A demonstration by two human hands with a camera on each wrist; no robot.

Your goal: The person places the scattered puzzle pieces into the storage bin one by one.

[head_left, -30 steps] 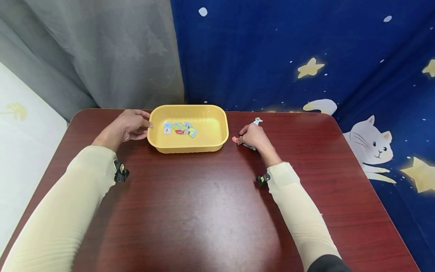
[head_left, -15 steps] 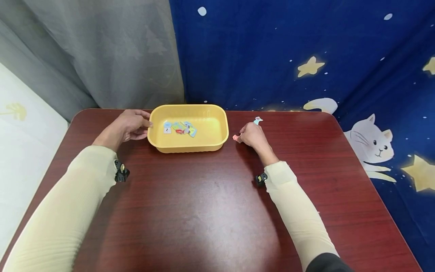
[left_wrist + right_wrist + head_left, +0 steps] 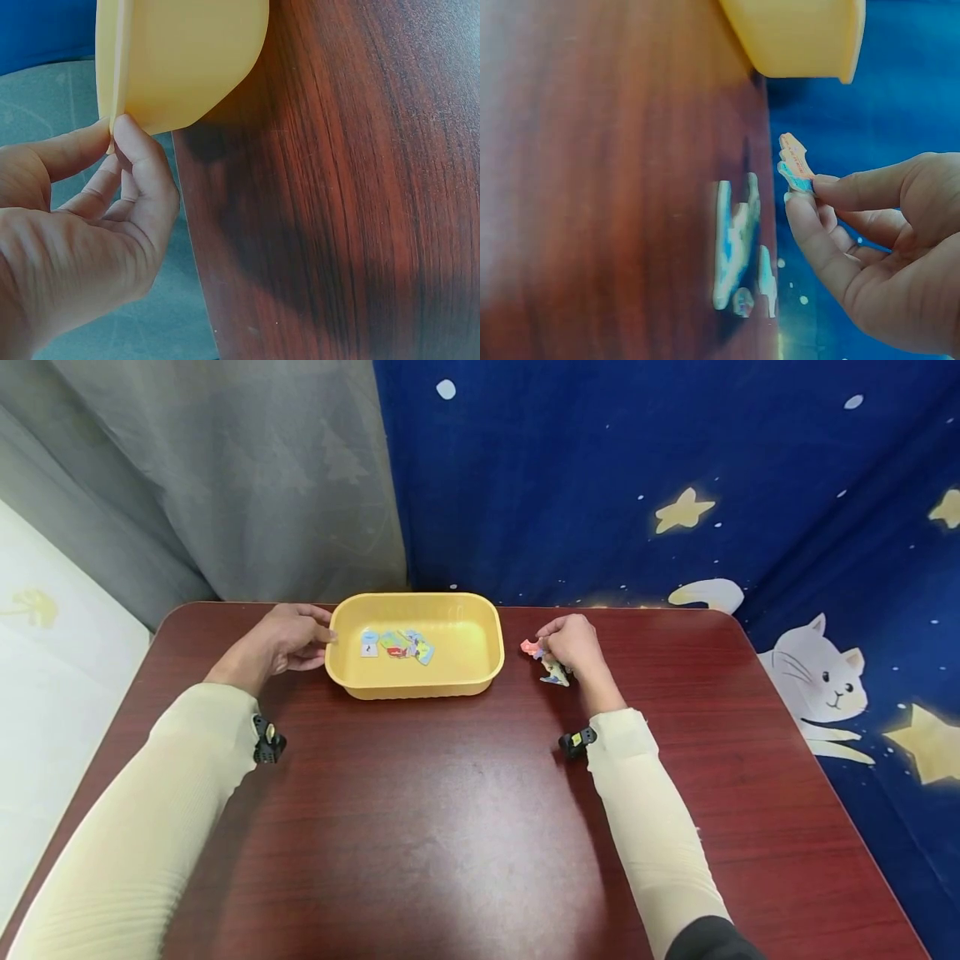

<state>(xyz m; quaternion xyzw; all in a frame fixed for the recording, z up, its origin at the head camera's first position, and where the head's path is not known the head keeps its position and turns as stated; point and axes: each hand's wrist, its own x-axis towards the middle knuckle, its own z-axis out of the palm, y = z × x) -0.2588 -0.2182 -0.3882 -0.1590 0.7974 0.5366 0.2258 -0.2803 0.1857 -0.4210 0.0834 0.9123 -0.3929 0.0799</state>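
My left hand (image 3: 283, 637) pinches the left end rim of a yellow plastic basin (image 3: 420, 687), thumb on one side of the rim and fingers on the other in the left wrist view. Several small flat printed cutouts (image 3: 405, 645) lie on the basin's floor. To the basin's right, my right hand (image 3: 576, 647) pinches a flat pink-orange and blue printed cutout (image 3: 796, 163) between thumb and forefinger, held above the table. More printed cutouts (image 3: 735, 244) lie on the table beneath that hand, blurred in the right wrist view and partly covered by it in the head view.
The dark red wooden table (image 3: 420, 810) reaches back to a grey curtain (image 3: 300, 485) and a blue curtain (image 3: 540, 485) with stars and a cat. The basin stands near the table's far edge. Each wrist carries a small black camera (image 3: 267, 739).
My right hand has picked up the pink-orange cutout and moved slightly right and back, uncovering more of the cutouts below. The left hand and the basin have stayed put.
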